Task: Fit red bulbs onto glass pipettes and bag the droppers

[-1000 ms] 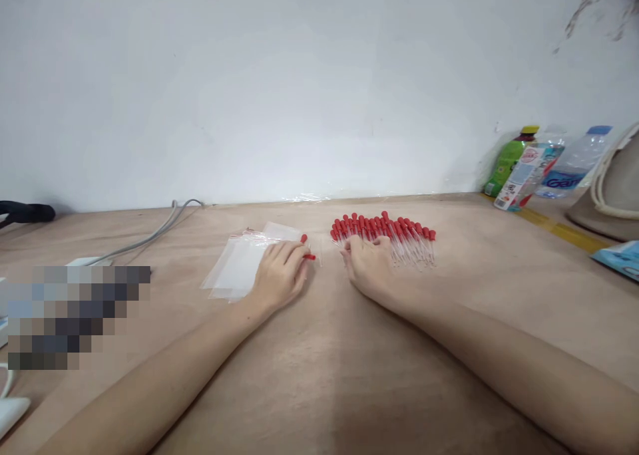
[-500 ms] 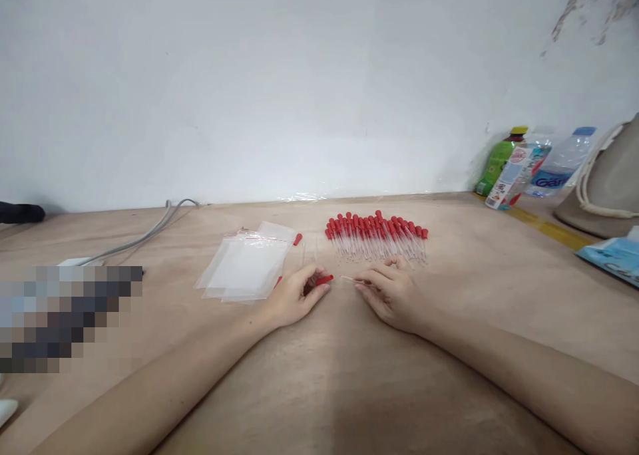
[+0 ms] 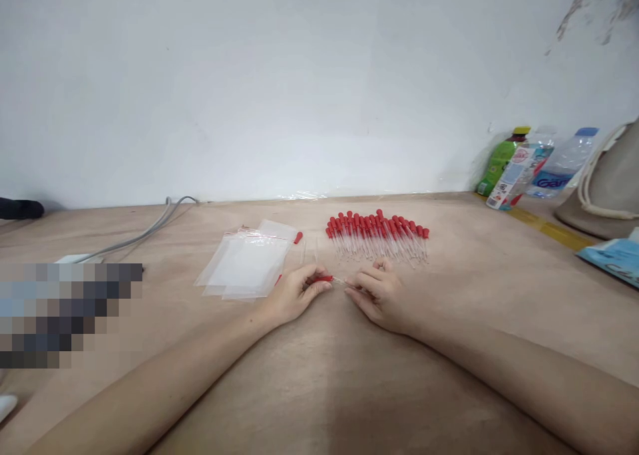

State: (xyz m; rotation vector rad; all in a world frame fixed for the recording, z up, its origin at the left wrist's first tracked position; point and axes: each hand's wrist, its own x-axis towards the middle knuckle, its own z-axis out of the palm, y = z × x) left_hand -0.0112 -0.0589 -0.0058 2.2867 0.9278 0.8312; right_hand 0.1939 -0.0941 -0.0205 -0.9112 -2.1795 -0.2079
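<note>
My left hand (image 3: 299,292) pinches a red rubber dropper bulb (image 3: 323,279), its open end facing right. Opposite it, my right hand (image 3: 377,292) grips a thin clear pipette tube (image 3: 339,280), whose end meets the mouth of the bulb. How deep the tube sits inside cannot be made out. Behind my right hand lies a row of several red-topped droppers (image 3: 374,229), tubes toward me. Beyond my left hand are a loose red bulb (image 3: 298,238) and loose clear tubes (image 3: 316,249). Another bit of red shows at my left wrist, mostly hidden.
Clear zip bags (image 3: 244,265) lie overlapped left of the bulbs. A grey cable (image 3: 144,237) runs along the table at left, near a blurred-out patch. Bottles (image 3: 502,159), a carton (image 3: 516,175), a beige hat-like item (image 3: 609,182) and a blue packet (image 3: 614,259) stand or lie at right.
My right hand has moved left with the tube, closing the gap to the red bulb. My left hand has stayed nearly still, its thumb now covering more of the bulb.
</note>
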